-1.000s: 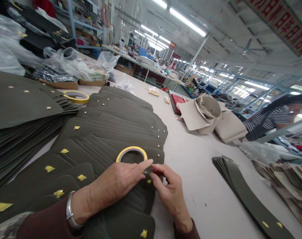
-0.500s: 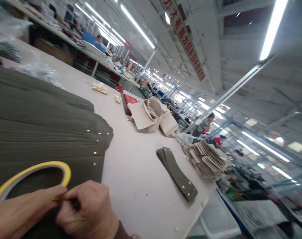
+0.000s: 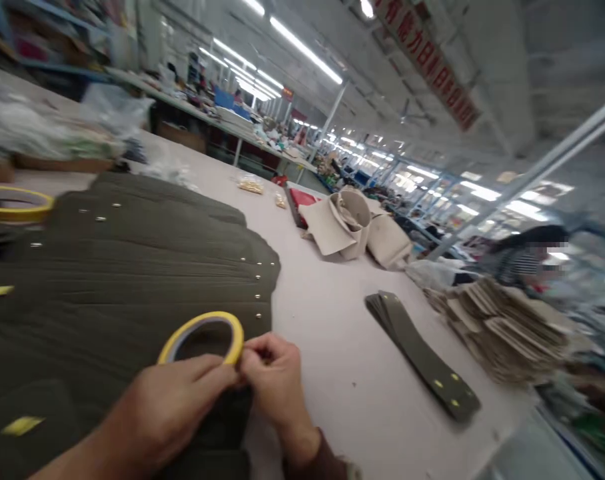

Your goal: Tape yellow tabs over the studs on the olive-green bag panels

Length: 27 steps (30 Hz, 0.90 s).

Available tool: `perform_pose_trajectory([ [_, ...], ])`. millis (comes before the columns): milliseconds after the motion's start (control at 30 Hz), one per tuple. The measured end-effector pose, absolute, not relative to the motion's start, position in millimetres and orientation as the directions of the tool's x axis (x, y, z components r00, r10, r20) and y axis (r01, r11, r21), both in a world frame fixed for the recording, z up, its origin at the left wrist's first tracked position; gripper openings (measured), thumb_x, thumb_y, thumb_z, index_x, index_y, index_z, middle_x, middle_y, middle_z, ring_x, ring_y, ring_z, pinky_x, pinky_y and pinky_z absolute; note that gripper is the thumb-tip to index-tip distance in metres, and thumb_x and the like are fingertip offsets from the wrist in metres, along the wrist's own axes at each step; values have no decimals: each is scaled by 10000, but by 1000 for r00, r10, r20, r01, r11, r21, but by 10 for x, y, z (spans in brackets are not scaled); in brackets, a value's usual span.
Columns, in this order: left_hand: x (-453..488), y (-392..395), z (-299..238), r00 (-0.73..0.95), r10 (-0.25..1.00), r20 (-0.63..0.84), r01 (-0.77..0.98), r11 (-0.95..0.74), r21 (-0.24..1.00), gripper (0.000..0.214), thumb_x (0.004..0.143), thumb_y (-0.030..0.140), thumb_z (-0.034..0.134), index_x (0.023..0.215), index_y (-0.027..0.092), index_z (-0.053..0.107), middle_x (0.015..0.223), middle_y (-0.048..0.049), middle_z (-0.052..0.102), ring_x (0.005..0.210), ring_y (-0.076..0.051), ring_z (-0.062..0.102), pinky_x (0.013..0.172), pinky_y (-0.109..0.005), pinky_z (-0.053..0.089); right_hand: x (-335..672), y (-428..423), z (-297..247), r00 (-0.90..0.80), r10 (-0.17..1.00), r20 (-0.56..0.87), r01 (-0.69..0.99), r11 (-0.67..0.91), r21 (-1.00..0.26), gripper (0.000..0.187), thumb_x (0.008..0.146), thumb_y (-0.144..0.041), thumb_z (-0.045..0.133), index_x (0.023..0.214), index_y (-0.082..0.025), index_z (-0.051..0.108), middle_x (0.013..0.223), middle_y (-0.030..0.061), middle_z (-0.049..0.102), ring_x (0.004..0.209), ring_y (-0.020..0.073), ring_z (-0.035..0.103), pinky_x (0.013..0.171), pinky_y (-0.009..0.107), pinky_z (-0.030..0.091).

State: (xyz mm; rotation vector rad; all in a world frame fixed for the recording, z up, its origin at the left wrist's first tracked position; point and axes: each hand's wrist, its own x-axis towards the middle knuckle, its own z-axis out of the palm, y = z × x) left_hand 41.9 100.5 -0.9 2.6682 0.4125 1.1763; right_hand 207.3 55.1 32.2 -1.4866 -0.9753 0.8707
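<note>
A yellow tape roll (image 3: 202, 331) stands tilted on a fanned spread of dark olive leather pieces (image 3: 132, 267) with small metal studs. My left hand (image 3: 167, 407) is closed with its fingers against the roll's near rim. My right hand (image 3: 275, 383) pinches at the roll's right edge, fingers pressed together on the tape. Both hands touch each other at the roll. Small yellow tape bits (image 3: 21, 425) sit on some of the olive pieces.
A second yellow tape roll (image 3: 15, 203) lies at far left. A narrow stack of olive strips (image 3: 422, 357) lies to the right on the white table (image 3: 342, 347). Beige bag parts (image 3: 347, 227), a stack of tan pieces (image 3: 502, 327), plastic bags and a seated person (image 3: 527, 257) lie beyond.
The view swung back left and is blurred. The hands stay together on the tape roll, which now stands more upright near the centre of the view.
</note>
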Motion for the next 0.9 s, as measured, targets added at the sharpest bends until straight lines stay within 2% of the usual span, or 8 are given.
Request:
perform_pose_trajectory([
  [100,345,1011,95,677,455,578,342,-890,300,221,1003,142,370,961,192,580,827,-17,645,724,-152,621,655,-252,489,2372,621,305,369,912,-180,-24,-185,-983,262,629,-367,744,733,-131,699,497,-24,633,411,102,569,449,208,484],
  [233,392,1086,117,701,592,398,557,-803,213,121,931,96,523,902,196,585,871,-30,642,801,-222,591,704,-342,468,2616,659,210,320,914,-250,10,-267,-964,369,609,-438,797,751,-111,703,532,-16,640,427,80,568,466,193,491],
  [333,402,1097,119,735,591,332,561,-806,191,88,915,125,576,880,206,585,851,-19,626,798,-233,553,731,-374,434,2640,644,173,288,914,-285,61,-315,-947,347,606,-417,811,708,-106,698,509,-10,632,398,73,548,421,176,449],
  [500,379,1075,151,769,570,289,528,-821,217,107,928,118,539,887,209,575,841,-18,600,793,-226,517,723,-370,389,2639,607,170,206,915,-346,173,-382,-908,263,652,-369,760,696,-120,684,502,-23,612,397,69,523,417,181,441],
  [667,367,1080,188,780,576,245,526,-815,242,122,946,127,502,882,208,568,845,-22,594,796,-223,510,705,-357,372,2635,543,203,151,881,-449,334,-473,-815,184,675,-319,672,688,-136,664,478,-40,573,391,65,491,414,180,416],
  [900,369,1082,206,794,561,235,509,-825,247,113,941,129,514,872,199,571,837,-23,589,783,-206,508,695,-338,372,2549,522,211,153,917,-368,499,-393,-772,171,723,-281,593,720,-140,690,501,-41,542,413,76,461,415,191,393],
])
